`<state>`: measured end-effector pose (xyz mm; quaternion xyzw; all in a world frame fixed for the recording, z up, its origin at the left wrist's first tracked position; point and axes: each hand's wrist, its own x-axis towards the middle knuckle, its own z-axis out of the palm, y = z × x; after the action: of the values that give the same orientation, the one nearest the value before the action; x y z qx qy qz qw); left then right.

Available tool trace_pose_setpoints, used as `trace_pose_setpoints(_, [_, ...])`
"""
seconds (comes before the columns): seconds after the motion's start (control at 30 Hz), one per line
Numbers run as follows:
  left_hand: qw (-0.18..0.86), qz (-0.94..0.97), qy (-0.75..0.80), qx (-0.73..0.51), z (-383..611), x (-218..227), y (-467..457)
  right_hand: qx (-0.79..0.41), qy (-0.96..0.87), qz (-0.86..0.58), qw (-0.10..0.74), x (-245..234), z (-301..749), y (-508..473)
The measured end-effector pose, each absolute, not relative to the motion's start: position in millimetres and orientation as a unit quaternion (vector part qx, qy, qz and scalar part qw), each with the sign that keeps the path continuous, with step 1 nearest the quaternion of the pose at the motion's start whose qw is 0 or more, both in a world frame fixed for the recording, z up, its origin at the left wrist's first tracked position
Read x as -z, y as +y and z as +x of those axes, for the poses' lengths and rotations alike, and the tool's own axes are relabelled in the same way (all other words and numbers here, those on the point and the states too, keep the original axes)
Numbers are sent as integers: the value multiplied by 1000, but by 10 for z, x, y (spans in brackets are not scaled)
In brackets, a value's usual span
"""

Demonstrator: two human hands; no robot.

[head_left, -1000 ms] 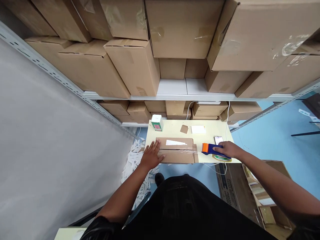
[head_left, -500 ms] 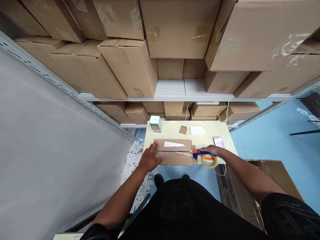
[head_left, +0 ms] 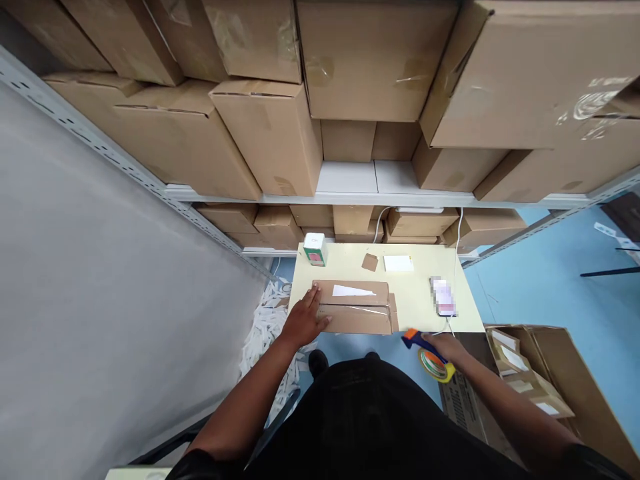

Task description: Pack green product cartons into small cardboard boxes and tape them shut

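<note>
A closed cardboard box point(head_left: 354, 321) lies along the front edge of the pale table point(head_left: 345, 257). Shiny tape runs over its lengthwise seam, and a white label sits on its upper half. My left hand point(head_left: 304, 320) rests with spread fingers on the box's left end. Off the table's front edge, to the right of the box and apart from it, my right hand point(head_left: 443, 347) is wrapped round a tape dispenser point(head_left: 420, 339). The dispenser is blue and orange and carries a roll of yellowish tape.
A small white and green box point(head_left: 315, 250), a brown card piece point(head_left: 370, 262), a white flat item point(head_left: 399, 263) and a phone point(head_left: 443, 297) lie on the table. Shelves point(head_left: 360, 199) of cartons rise behind. An open carton point(head_left: 575, 373) with parcels stands right; paper strips point(head_left: 267, 327) cover the floor left.
My right hand has drawn the tape dispenser away from the box's right end, down and to the right past the table edge. My left hand stays on the box.
</note>
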<state>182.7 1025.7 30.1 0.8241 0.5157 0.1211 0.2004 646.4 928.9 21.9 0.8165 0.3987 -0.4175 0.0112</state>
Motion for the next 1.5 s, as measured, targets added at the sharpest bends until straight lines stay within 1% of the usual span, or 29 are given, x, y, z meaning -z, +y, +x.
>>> trace_pose_setpoints(0.1, [226,824,498,-146,1813,-290,10245,364,385,848,-23,-235,6388,9299])
trace_pose_setpoints(0.17, [246,810,504,-171,1813,-258,10224,291,415,861,-50,-256,6241,9483])
trace_pose_setpoints(0.2, [258,796,515,-183,1818,-236,10208,256,435,862,-46,-261,6157,9612])
trace_pose_setpoints(0.27, [295,755,547,-209,1836,-195,10178,194,474,859,-12,-251,6007,9898])
trace_pose_setpoints(0.33, [344,705,578,-226,1863,-179,10165,164,503,848,34,-218,5915,10153])
trace_pose_setpoints(0.4, [385,653,608,-235,1893,-200,10191,174,520,833,77,-181,5878,10323])
trace_pose_setpoints(0.47, [411,610,635,-237,1920,-252,10261,184,517,831,91,-162,5855,10387])
trace_pose_setpoints(0.5, [419,595,645,-231,1930,-283,10304,179,512,836,78,-165,5832,10381])
trace_pose_setpoints(0.57, [436,581,654,-208,1946,-347,10380,190,517,835,16,-204,5740,10297])
trace_pose_setpoints(0.6, [447,581,652,-194,1952,-379,10401,223,525,821,-22,-240,5669,10227])
trace_pose_setpoints(0.67, [464,590,635,-182,1963,-457,10384,334,531,774,-85,-349,5499,10052])
trace_pose_setpoints(0.73, [452,600,628,-204,1971,-570,10290,413,510,744,-124,-508,5341,9871])
trace_pose_setpoints(0.8, [415,605,636,-241,1972,-734,10147,406,508,743,-161,-717,5254,9730])
trace_pose_setpoints(0.87, [387,609,634,-278,1968,-938,10000,368,535,734,-196,-954,5263,9648])
trace_pose_setpoints(0.97, [398,612,606,-318,1972,-1222,9849,315,572,718,-241,-1235,5401,9600])
trace_pose_setpoints(1.03, [421,608,585,-333,1992,-1312,9807,301,577,708,-276,-1280,5504,9577])
trace_pose_setpoints(1.13, [468,594,557,-343,2039,-1202,9795,337,554,677,-347,-1068,5580,9521])
trace_pose_setpoints(1.2, [509,570,543,-348,2071,-986,9794,406,502,655,-391,-790,5572,9472])
trace_pose_setpoints(1.27, [541,532,546,-354,2096,-726,9788,489,421,644,-410,-488,5548,9431])
trace_pose_setpoints(1.37, [565,478,584,-333,2117,-418,9800,565,320,651,-393,-140,5547,9430])
trace_pose_setpoints(1.5, [560,514,585,-283,2166,-332,9979,552,294,695,-355,1,5614,9597])
